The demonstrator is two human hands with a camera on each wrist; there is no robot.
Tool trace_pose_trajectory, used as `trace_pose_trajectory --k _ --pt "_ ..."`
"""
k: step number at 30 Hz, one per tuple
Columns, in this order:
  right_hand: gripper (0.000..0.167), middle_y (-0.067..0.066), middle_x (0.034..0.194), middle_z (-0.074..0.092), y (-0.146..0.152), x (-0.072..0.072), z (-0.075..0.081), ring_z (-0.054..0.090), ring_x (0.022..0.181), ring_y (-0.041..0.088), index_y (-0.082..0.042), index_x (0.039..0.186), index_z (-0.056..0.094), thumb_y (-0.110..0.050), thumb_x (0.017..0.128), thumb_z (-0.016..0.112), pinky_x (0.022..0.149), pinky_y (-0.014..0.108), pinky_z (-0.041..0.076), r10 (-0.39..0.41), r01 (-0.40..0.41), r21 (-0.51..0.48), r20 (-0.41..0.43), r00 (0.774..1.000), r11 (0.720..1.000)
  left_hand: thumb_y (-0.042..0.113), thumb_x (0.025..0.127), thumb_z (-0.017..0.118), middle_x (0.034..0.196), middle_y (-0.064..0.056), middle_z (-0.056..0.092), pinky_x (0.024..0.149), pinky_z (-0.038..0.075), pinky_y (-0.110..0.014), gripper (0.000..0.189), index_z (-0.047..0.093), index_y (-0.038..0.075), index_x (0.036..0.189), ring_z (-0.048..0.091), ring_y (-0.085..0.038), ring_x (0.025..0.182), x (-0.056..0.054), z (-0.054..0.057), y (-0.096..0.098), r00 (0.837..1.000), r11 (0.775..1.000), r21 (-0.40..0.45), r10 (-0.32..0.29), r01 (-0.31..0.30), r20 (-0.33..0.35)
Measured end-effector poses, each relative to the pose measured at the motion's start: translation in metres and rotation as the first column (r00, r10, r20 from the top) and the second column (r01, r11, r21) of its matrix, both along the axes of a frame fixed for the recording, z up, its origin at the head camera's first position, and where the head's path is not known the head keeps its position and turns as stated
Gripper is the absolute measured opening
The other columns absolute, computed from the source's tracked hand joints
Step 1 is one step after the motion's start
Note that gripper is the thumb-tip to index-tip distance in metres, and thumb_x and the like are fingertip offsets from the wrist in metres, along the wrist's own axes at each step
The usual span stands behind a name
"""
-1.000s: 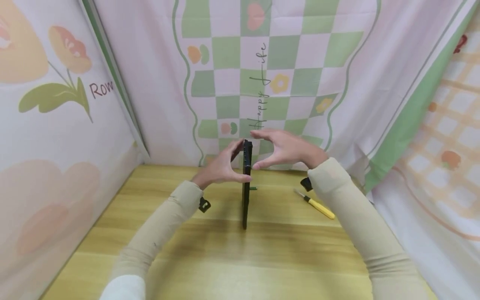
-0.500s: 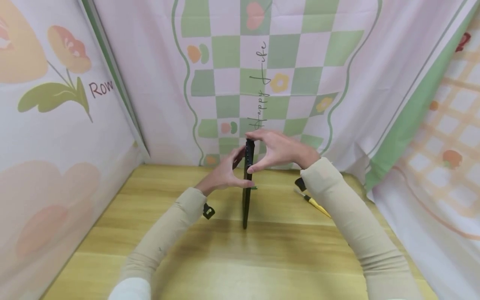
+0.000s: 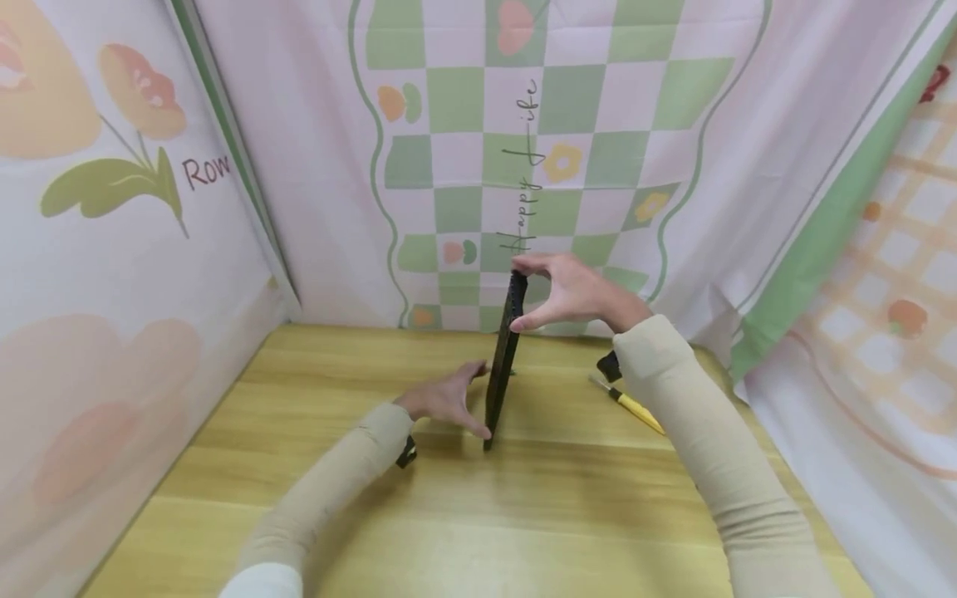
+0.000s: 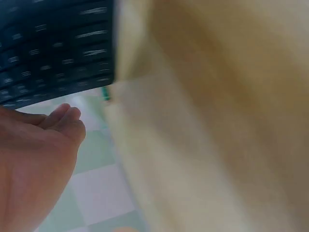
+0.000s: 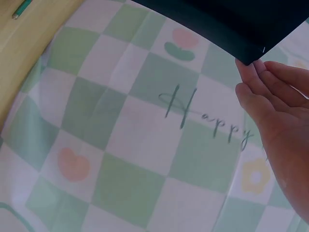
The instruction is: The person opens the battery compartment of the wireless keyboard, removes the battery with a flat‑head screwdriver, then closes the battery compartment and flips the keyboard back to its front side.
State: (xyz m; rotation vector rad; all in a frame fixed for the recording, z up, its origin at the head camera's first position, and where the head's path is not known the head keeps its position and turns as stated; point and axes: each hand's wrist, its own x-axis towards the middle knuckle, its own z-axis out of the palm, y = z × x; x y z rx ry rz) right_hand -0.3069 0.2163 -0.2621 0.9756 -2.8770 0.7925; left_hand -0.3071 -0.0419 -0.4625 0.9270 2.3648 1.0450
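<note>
A black keyboard [image 3: 504, 357] stands on its short end on the wooden table, seen nearly edge-on and leaning slightly to the right at the top. Its keys [image 4: 58, 46] face left, as the left wrist view shows. My right hand [image 3: 571, 291] grips the raised end, thumb on the near corner and fingers at the far one. Low on the keyed side, my left hand [image 3: 446, 401] is spread, with its thumb tip at or very near the lower edge. The right wrist view shows the plain dark back [image 5: 231, 21] of the keyboard above my right fingers.
A yellow-handled screwdriver [image 3: 637, 410] lies on the table [image 3: 314, 498] to the right, by my right sleeve. Mostly hidden behind the keyboard is a thin green stick [image 5: 22, 8], perhaps a pen. A checkered curtain [image 3: 516, 166] hangs behind the table.
My left hand has left the upper part of the keyboard and moved down towards its base. My right hand has taken hold of the top, which now tilts to the right.
</note>
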Motion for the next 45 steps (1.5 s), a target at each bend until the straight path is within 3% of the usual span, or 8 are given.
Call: trace_pose_trajectory --k 4,11,19,26,31,38,45 --pt "0.108 0.016 0.164 0.048 0.012 -0.004 -0.004 0.045 0.152 0.034 -0.005 0.163 0.039 -0.042 0.078 0.094 0.131 0.052 0.032 -0.015 0.016 -0.050 0.035 0.999 0.999 0.039 0.071 0.098 0.176 -0.019 0.016 0.135 0.019 -0.053 0.141 0.004 0.001 0.169 0.020 -0.037 0.163 -0.003 -0.016 0.002 1.000 0.998 -0.058 -0.008 0.009 0.012" --pt "0.105 0.017 0.166 0.045 0.024 -0.005 -0.008 0.041 0.155 0.036 -0.004 0.163 0.038 -0.035 0.080 0.094 0.132 0.052 0.029 -0.023 0.033 -0.117 0.091 0.996 0.993 0.032 0.070 0.099 0.176 -0.021 0.017 0.135 0.018 -0.049 0.139 0.007 -0.002 0.168 0.021 -0.036 0.163 -0.006 -0.027 0.002 1.000 0.999 -0.053 -0.005 0.007 0.022" --pt "0.102 0.017 0.170 0.039 0.034 -0.005 -0.010 0.035 0.158 0.037 -0.006 0.165 0.034 -0.030 0.084 0.091 0.133 0.053 0.027 -0.028 0.057 -0.179 0.161 0.987 0.982 0.019 0.069 0.098 0.173 -0.019 0.027 0.135 0.022 -0.048 0.132 0.012 0.000 0.167 0.028 -0.035 0.161 -0.004 -0.027 -0.001 0.996 0.997 0.076 -0.004 -0.003 0.089" --pt "0.096 0.018 0.170 0.036 0.063 0.003 -0.015 0.036 0.157 0.040 -0.004 0.165 0.033 -0.021 0.087 0.087 0.132 0.056 0.026 -0.044 0.072 -0.197 0.147 0.988 0.978 0.013 0.071 0.095 0.168 -0.019 0.035 0.135 0.021 -0.052 0.127 0.014 -0.002 0.167 0.030 -0.038 0.159 -0.004 -0.016 -0.030 0.996 0.985 0.171 0.003 -0.018 0.085" --pt "0.099 0.019 0.169 0.038 0.087 0.011 -0.033 0.040 0.154 0.042 -0.003 0.164 0.033 -0.028 0.086 0.089 0.129 0.059 0.030 -0.048 0.061 -0.115 0.107 0.993 0.991 0.014 0.072 0.096 0.169 -0.020 0.032 0.135 0.016 -0.055 0.127 0.014 0.002 0.168 0.024 -0.040 0.162 -0.003 -0.004 -0.059 0.995 0.981 0.192 0.011 -0.029 0.095" --pt "0.112 0.025 0.166 0.040 0.102 0.022 -0.073 0.041 0.152 0.047 0.005 0.162 0.032 -0.034 0.078 0.095 0.127 0.062 0.030 0.006 0.000 -0.037 0.137 0.991 0.999 0.012 0.072 0.095 0.172 -0.024 0.027 0.134 0.015 -0.058 0.126 0.015 0.004 0.168 0.021 -0.042 0.162 0.000 0.006 -0.088 0.997 0.988 0.144 0.047 -0.055 0.063" --pt "0.124 0.028 0.158 0.050 0.102 0.035 -0.121 0.045 0.146 0.053 0.008 0.160 0.035 -0.047 0.068 0.098 0.122 0.068 0.033 0.019 -0.021 0.015 0.107 0.994 1.000 0.016 0.066 0.099 0.171 -0.021 0.029 0.133 0.016 -0.061 0.132 0.015 0.003 0.168 0.024 -0.040 0.161 -0.001 -0.002 -0.099 0.997 0.996 0.048 0.078 -0.078 0.013"
